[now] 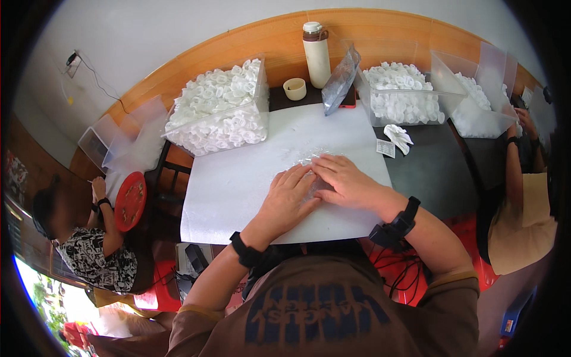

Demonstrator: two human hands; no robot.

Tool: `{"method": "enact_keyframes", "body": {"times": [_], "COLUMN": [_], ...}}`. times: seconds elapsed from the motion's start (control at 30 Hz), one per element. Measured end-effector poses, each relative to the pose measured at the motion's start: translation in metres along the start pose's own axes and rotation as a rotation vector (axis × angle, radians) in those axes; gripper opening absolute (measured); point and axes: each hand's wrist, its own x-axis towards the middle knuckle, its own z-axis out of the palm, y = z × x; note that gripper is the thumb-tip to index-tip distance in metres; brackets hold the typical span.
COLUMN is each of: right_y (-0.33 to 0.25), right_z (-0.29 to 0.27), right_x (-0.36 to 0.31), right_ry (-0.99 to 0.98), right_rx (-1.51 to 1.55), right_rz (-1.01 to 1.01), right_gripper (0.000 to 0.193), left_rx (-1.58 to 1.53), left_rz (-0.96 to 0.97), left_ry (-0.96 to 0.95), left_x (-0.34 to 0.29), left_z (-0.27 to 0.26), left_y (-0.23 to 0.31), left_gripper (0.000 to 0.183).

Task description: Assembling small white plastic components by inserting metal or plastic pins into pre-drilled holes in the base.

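Note:
On a white sheet over the table, a small spread of clear, shiny plastic pieces lies at the fingertips of both hands. Their exact kind is too small to tell. My left hand rests palm down with its fingers stretched toward the pieces. From the other side my right hand leans in, fingers extended, its fingertips meeting those of the left. Between the two thumbs and palms more of the clear material shows, partly hidden. Neither hand visibly grips anything.
Clear bins of white plastic rings stand at back left and back right. Between them are a white flask, a cream cup and a grey bag. A crumpled white glove lies right. People work on both sides.

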Motion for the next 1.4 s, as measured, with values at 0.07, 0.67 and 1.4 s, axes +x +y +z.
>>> {"method": "enact_keyframes", "body": {"times": [0.07, 0.67, 1.4], "right_y": [-0.004, -0.019, -0.022], "right_z": [-0.001, -0.018, -0.014], "right_x": [-0.005, -0.04, -0.032], "right_ry": [0.008, 0.189, 0.065], "right_rx": [0.005, 0.078, 0.039], "right_rz": [-0.025, 0.024, 0.068], "right_gripper": [0.041, 0.044, 0.041], "left_rx": [0.009, 0.043, 0.072], "left_rz": [0.018, 0.018, -0.087], "left_ry": [-0.042, 0.048, 0.157], "left_x": [-0.001, 0.0, -0.01], "left_z": [0.008, 0.015, 0.014], "left_y": [-0.001, 0.022, 0.018], "left_gripper": [0.041, 0.038, 0.046]}}
